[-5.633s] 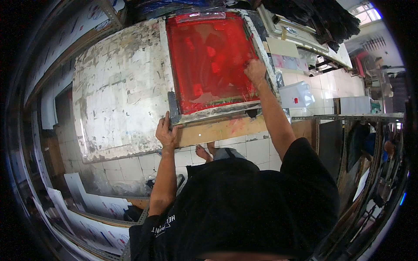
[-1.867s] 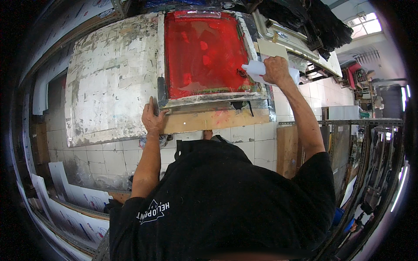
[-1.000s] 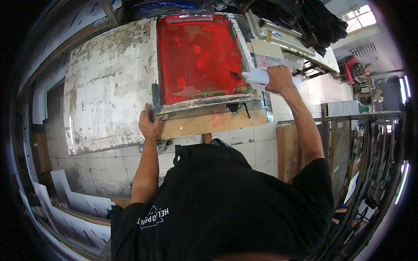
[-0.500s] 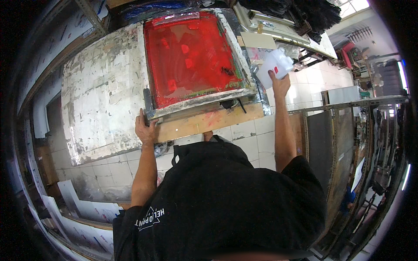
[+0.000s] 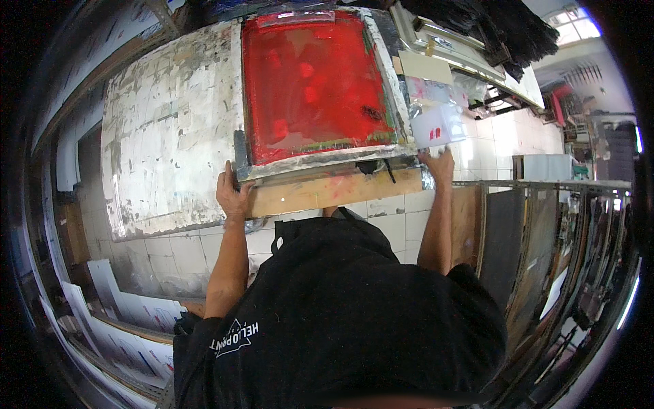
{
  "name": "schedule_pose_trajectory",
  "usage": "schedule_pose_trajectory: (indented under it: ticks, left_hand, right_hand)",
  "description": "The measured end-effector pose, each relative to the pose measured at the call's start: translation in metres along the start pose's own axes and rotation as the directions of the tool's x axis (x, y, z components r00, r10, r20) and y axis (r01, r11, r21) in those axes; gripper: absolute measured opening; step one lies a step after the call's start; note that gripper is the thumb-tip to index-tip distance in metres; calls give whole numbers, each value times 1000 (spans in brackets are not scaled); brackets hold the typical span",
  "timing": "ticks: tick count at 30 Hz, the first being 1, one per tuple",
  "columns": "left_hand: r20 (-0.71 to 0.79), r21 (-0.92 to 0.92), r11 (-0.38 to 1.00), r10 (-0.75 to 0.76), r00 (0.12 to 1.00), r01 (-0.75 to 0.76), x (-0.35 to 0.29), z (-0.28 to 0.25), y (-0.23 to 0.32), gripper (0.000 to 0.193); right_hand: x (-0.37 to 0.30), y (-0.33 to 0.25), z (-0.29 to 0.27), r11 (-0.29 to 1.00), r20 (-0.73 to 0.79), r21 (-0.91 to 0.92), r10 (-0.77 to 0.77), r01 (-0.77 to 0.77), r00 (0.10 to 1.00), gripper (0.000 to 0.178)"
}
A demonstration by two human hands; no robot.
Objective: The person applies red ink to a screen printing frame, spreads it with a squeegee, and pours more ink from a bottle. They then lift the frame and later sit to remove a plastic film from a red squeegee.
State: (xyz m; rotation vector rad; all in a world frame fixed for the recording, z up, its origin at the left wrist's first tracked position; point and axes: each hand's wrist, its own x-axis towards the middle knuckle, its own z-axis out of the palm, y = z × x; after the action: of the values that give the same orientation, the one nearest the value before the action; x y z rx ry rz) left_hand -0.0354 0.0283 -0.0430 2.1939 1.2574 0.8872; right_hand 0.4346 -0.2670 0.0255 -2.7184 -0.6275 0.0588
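White container (image 5: pixel 436 127) now set down, upper right, the tabletop (image 5: pixel 170 123) is seemingly steadied by spread left hand (image 5: pixel 233 198), right hand (image 5: pixel 439 165) grip unclear.

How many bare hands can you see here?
2. The bare left hand is by the near-left corner of the white-framed rectangular red screen; the bare right hand is by the near edge of the translucent white plastic container. Others could be hidden.
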Motion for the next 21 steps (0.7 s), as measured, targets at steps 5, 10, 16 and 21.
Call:
schedule_pose_trajectory:
  ticks: [5, 10, 16, 21]
  left_hand:
    - [-15, 6, 1000, -13, 1000, 13, -1, 0, -2, 91]
    - [5, 19, 999, -30, 1000, 30, 2, -1, -1, 94]
    - [5, 21, 997, -69, 998, 68, 4, -1, 2, 100]
    - [30, 71, 995, -78, 996, 76, 3, -3, -2, 105]
  right_hand:
    - [-12, -79, -56, 983, 555, 134, 32, -127, 831, 43]
    - [12, -170, 4, 872, 61, 50, -489, 487, 870, 19]
    - [56, -170, 72, 706, 41, -50, -705, 706, 708, 22]
    - [165, -202, 125, 677, 53, -93, -729, 730, 682, 18]
